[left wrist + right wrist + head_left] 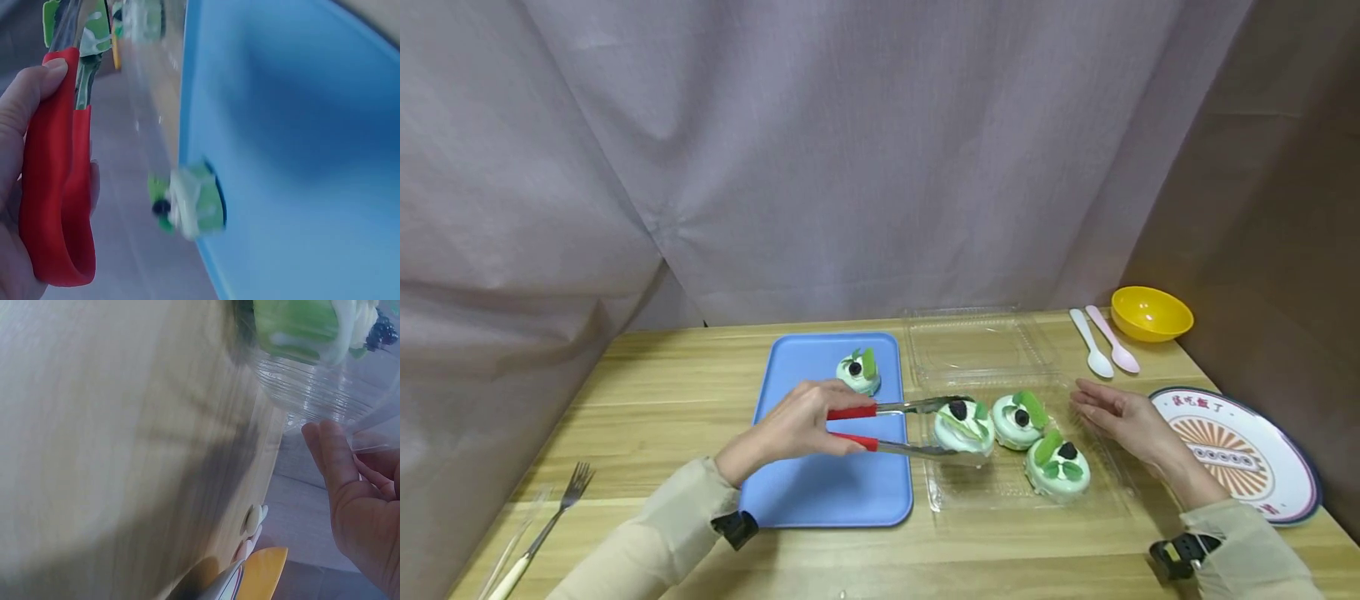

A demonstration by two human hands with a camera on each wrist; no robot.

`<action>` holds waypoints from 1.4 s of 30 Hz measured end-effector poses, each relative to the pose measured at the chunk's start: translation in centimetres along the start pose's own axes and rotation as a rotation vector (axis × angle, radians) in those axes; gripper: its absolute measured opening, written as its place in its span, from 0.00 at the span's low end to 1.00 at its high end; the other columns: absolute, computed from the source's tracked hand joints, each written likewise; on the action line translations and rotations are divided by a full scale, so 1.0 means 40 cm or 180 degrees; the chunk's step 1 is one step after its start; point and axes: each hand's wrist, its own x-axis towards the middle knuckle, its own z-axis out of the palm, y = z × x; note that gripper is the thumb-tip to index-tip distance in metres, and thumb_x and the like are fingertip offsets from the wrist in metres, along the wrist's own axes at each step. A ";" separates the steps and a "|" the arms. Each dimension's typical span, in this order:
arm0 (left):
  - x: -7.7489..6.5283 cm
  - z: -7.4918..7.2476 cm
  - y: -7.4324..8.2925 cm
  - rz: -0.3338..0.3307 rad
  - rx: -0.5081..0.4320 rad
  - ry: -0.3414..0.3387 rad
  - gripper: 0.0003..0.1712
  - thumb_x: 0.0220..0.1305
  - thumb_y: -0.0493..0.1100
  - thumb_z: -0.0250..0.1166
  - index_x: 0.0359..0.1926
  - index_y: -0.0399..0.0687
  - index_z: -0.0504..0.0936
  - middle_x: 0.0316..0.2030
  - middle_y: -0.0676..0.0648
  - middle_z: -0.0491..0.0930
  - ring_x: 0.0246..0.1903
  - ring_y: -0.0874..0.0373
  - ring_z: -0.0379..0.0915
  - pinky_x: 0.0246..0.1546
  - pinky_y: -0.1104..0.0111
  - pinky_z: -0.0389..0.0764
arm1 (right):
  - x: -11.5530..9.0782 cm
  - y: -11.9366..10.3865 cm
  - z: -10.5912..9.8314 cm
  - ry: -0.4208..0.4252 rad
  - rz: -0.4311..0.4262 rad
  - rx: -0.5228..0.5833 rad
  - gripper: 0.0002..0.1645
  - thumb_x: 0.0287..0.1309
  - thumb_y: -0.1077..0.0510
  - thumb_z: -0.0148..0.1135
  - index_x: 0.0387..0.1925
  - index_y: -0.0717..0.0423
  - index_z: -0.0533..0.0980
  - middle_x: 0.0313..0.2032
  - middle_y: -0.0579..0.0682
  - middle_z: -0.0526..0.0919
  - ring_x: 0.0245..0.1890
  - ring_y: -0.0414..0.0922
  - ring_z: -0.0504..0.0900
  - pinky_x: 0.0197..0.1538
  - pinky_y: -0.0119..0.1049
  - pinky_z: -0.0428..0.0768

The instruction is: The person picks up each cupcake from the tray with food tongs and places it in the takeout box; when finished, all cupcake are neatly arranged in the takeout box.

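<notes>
My left hand [808,421] grips metal tongs with red handles [53,181]. Between the tongs' tips is a mint-green cream cake [958,432] topped with a dark berry and leaves, over the left side of an open clear plastic container [1022,498]. Two similar cakes, one farther back [1013,429] and one nearer [1054,482], sit in the container. Another small cake [852,379] stands on the blue tray [827,496] below and beyond my left hand. With fairly straight fingers, my right hand [1123,421] touches the container's right edge [312,394].
Behind the container its clear lid [973,342] lies folded back. A white spoon [1092,346], pink spoon [1116,343] and yellow bowl [1150,321] are at the back right. A patterned plate [1292,467] lies beside my right hand; a fork [553,521] lies far left.
</notes>
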 end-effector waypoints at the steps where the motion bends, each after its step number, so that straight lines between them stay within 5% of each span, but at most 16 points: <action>1: 0.011 0.010 0.004 0.0043 0.0024 -0.0050 0.28 0.48 0.47 0.76 0.52 0.44 0.85 0.45 0.47 0.87 0.41 0.58 0.81 0.36 0.74 0.76 | 0.000 0.000 0.000 0.0007 -0.0009 -0.0002 0.32 0.71 0.66 0.45 0.70 0.77 0.50 0.66 0.76 0.60 0.43 0.14 0.71 0.47 0.20 0.78; 16: 0.107 0.071 0.032 0.0305 0.0375 -0.0449 0.26 0.47 0.49 0.76 0.49 0.46 0.87 0.35 0.50 0.87 0.29 0.66 0.70 0.27 0.80 0.66 | -0.001 -0.002 0.002 0.0047 -0.0069 -0.0030 0.33 0.71 0.65 0.47 0.70 0.77 0.51 0.65 0.77 0.61 0.43 0.13 0.71 0.47 0.19 0.78; 42: 0.137 0.076 0.076 0.0180 0.0638 -0.0634 0.26 0.45 0.48 0.77 0.49 0.48 0.87 0.38 0.50 0.87 0.27 0.66 0.68 0.23 0.79 0.63 | 0.003 0.002 0.003 0.0017 -0.0067 0.0043 0.33 0.72 0.65 0.45 0.70 0.78 0.49 0.66 0.78 0.59 0.44 0.13 0.71 0.47 0.18 0.77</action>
